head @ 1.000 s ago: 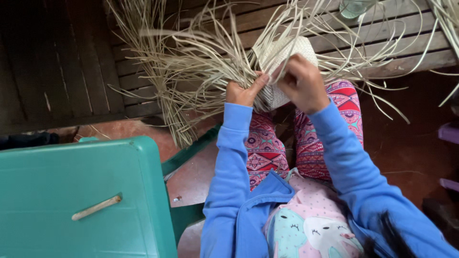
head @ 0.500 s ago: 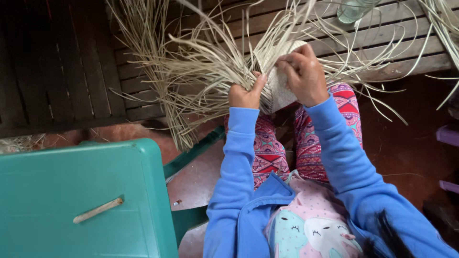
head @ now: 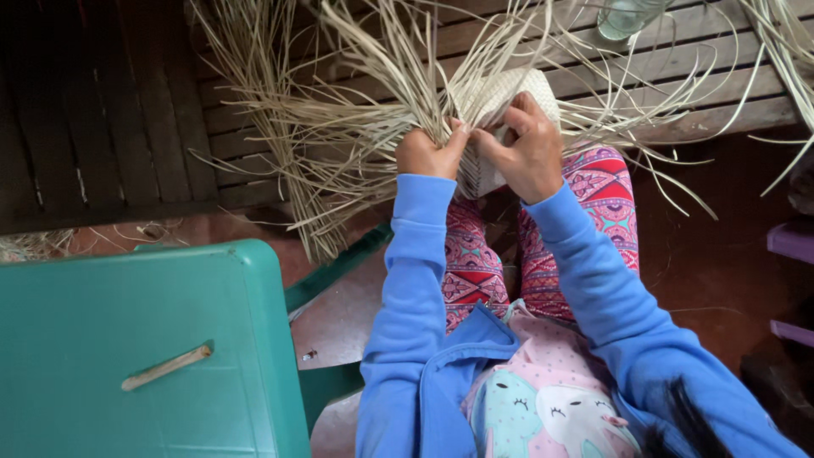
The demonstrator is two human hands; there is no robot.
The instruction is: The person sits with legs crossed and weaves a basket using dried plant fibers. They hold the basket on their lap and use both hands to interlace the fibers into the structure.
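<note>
— Over her knees, just off the near edge of the slatted bench (head: 729,80), that's where the woven piece (head: 500,102) sits. See it? Pale, tight-plaited, with loose straw strips (head: 339,144) fanning out across the slats towards the far left corner.

— I see it. What's different from a moment ago?

— Her hands have come together. A second back the left hand (head: 426,153) was lower and apart from the right; now its thumb and fingertips meet the right hand (head: 526,148) at the edge of the weave. The piece has also been drawn a little nearer to her lap.

— So both are gripping?

— The left is closed, pinching a gathered bundle of strips where they leave the plait. The right is curled over the woven part, fingers bent, thumb pressing toward the left. Neither is spread.

— Meaning?

— My guess is she's tightening or crossing a strand right at that join. The work is part-made: a small plaited patch, most strips still free.

— Anything else about?

— A clear glass jar (head: 626,17) on the bench's far edge, untouched. A green plastic stool (head: 127,322) at her left with a short stick (head: 166,367) lying on it, well apart from her hands.
</note>
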